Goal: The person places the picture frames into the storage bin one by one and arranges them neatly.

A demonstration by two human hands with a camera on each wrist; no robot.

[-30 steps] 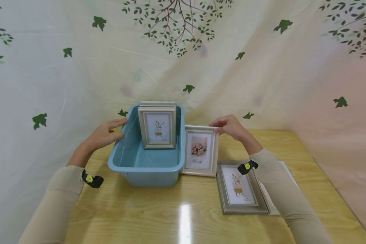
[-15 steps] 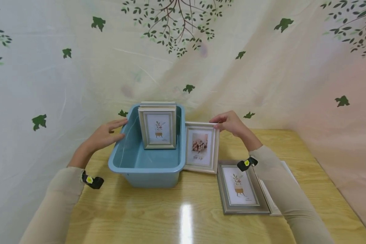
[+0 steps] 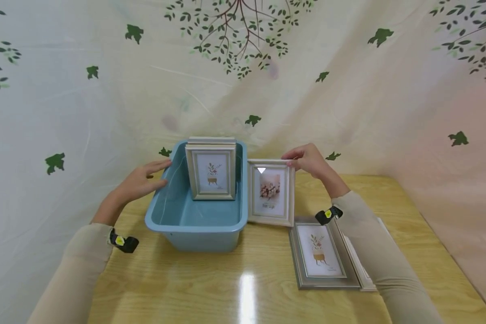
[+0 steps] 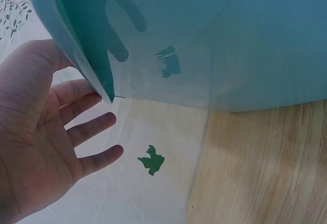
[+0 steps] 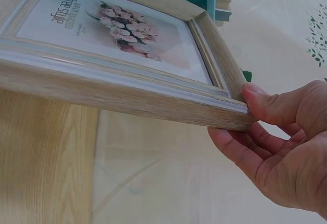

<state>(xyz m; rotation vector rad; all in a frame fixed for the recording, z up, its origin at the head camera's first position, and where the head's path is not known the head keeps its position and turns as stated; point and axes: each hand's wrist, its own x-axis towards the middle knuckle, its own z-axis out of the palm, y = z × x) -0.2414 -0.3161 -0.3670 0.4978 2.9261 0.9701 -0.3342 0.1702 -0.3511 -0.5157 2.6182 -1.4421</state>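
My right hand (image 3: 309, 162) pinches the top right corner of a pale picture frame (image 3: 270, 215) with a pink flower print. In the right wrist view, the thumb (image 5: 271, 104) lies on the frame's front and the fingers are behind it. The frame stands upright, raised beside the right wall of a blue plastic basin (image 3: 198, 229). My left hand (image 3: 139, 182) touches the basin's left rim, its fingers extended and spread. Inside the basin, several frames lean together at the back; the front picture frame (image 3: 212, 173) shows a potted plant print.
A grey-brown picture frame (image 3: 328, 282) lies flat at the table's right, overlapping a paler frame (image 3: 364, 281) partly hidden under my right sleeve. A leaf-patterned cloth (image 3: 227, 103) hangs behind the wooden table (image 3: 186, 288).
The flower-print frame has risen slightly and tilted in my right hand, its lower edge higher than before. My left hand stays at the basin's rim.
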